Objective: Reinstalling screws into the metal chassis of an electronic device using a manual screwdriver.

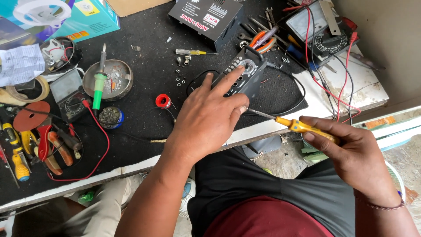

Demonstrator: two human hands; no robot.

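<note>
My left hand (209,115) lies flat over a small black box-shaped device (245,74) with buttons and a round dial on its top, fingers spread along its near side. In my right hand (351,151) I grip a yellow-handled screwdriver (298,126) by the handle. Its thin metal shaft points left and its tip meets the near right edge of the device, just by my left fingertips. The device rests on the black mat (144,109) covering the workbench.
A larger black amplifier box (206,19) stands behind. A multimeter (322,33) with red leads sits at right. A green soldering iron (99,83) rests on a metal dish, with pliers (48,147), a solder reel (163,101), loose nuts and another screwdriver (193,52) around.
</note>
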